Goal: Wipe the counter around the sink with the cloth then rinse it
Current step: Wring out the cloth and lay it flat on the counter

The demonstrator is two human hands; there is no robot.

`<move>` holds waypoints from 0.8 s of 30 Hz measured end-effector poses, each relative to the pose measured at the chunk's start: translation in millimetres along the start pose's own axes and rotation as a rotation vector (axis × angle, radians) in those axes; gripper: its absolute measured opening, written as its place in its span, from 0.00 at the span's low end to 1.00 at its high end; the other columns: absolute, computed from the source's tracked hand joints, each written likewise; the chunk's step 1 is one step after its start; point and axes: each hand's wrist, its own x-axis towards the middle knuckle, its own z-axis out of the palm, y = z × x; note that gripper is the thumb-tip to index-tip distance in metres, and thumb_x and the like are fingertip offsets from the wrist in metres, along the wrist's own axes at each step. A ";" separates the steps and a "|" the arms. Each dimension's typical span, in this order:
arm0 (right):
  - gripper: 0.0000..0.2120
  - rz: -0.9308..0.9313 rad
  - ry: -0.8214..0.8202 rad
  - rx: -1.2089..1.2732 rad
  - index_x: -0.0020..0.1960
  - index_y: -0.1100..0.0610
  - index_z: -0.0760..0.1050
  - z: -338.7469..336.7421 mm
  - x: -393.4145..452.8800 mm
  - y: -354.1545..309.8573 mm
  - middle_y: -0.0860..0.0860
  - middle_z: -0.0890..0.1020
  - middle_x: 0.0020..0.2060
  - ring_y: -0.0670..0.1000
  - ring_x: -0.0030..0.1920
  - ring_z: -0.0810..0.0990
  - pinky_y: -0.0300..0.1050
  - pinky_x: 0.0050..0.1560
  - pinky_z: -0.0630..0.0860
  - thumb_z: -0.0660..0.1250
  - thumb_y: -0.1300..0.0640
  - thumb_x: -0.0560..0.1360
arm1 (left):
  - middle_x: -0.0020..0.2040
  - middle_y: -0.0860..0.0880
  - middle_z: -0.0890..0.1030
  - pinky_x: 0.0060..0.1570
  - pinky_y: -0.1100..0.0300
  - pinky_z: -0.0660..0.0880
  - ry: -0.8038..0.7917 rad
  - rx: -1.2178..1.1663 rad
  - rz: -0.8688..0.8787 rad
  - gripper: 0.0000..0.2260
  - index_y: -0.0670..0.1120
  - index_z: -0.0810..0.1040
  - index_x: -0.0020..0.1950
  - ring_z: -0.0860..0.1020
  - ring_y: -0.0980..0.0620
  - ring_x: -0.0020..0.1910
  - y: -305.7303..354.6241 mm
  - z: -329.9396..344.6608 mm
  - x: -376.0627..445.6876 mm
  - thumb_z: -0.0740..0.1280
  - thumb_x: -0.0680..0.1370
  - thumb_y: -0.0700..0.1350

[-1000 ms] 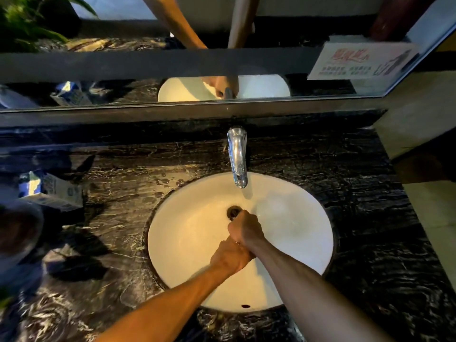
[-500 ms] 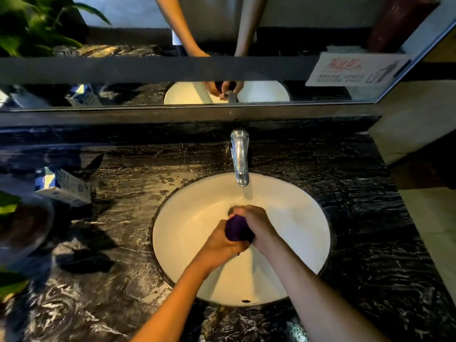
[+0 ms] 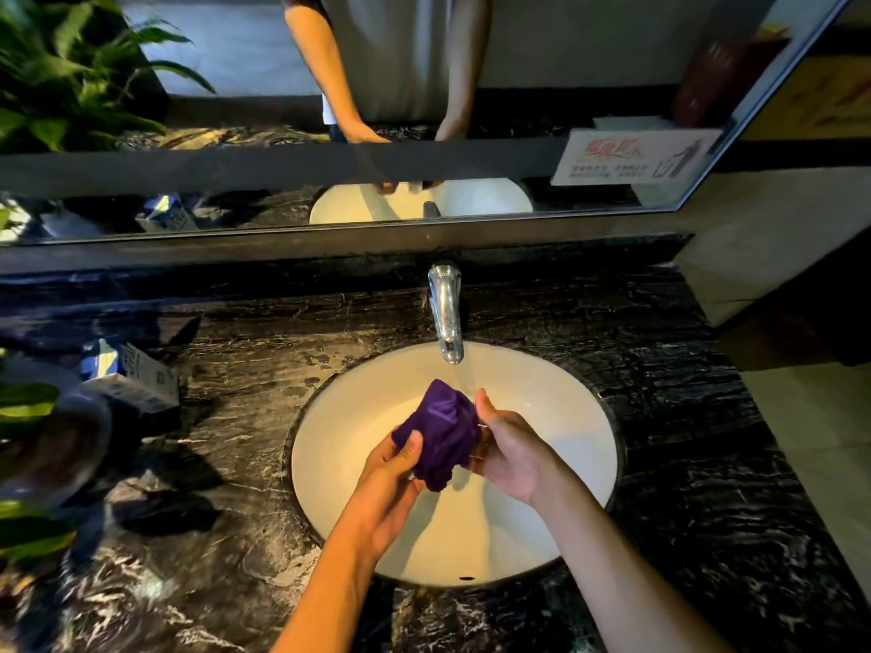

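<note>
Both hands are over the sink [image 3: 556, 468], and the cloth [image 3: 440, 431] sits bunched between them, just below and in front of the tap [image 3: 445, 318]. It is a dark purple cloth, crumpled into a loose wad with one end drooping towards the basin. The left hand [image 3: 393, 483] grips it from the near left side, thumb pressed on the fabric and fingers curled under it. The right hand [image 3: 506, 445] clasps the other side, palm turned inward, fingertips at the top edge of the wad. A thin stream of water falls from the tap's spout onto the top of the cloth, right by the right fingertips.

The sink is a white round bowl set into a black marbled worktop [image 3: 660, 379], which looks wet and glossy all round the sink. To the left of the sink, lying on the worktop, is a small blue and white carton [image 3: 132, 377]. Further left, at the edge of view, are green leaves [image 3: 28, 407] over a dark round pot. Behind the tap runs a mirror [image 3: 235, 73], showing the person's arms and the sink. A white sign [image 3: 634, 157] is stuck to the mirror, up and to the right of the tap.
</note>
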 end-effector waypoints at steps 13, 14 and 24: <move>0.08 -0.119 -0.035 0.079 0.55 0.67 0.81 11.2 -29.3 8.9 0.60 0.86 0.46 0.54 0.45 0.86 0.47 0.49 0.84 0.67 0.71 0.77 | 0.72 0.34 0.74 0.60 0.50 0.78 0.000 -0.214 0.033 0.36 0.41 0.66 0.74 0.74 0.38 0.70 -6.5 0.0 -14.5 0.73 0.74 0.60; 0.09 -0.128 -0.027 0.095 0.56 0.68 0.80 11.5 -31.4 10.6 0.61 0.86 0.46 0.54 0.45 0.86 0.47 0.48 0.84 0.67 0.72 0.77 | 0.70 0.35 0.76 0.58 0.50 0.79 0.008 -0.180 0.044 0.36 0.41 0.68 0.72 0.76 0.38 0.68 -6.8 0.3 -17.1 0.76 0.72 0.58; 0.16 -0.231 -0.005 0.308 0.46 0.59 0.84 -28.7 -69.2 4.7 0.59 0.84 0.43 0.55 0.41 0.81 0.46 0.40 0.77 0.58 0.66 0.78 | 0.54 0.41 0.85 0.47 0.53 0.83 0.123 -0.112 0.053 0.14 0.42 0.79 0.61 0.84 0.46 0.50 -7.0 26.8 -24.9 0.69 0.77 0.46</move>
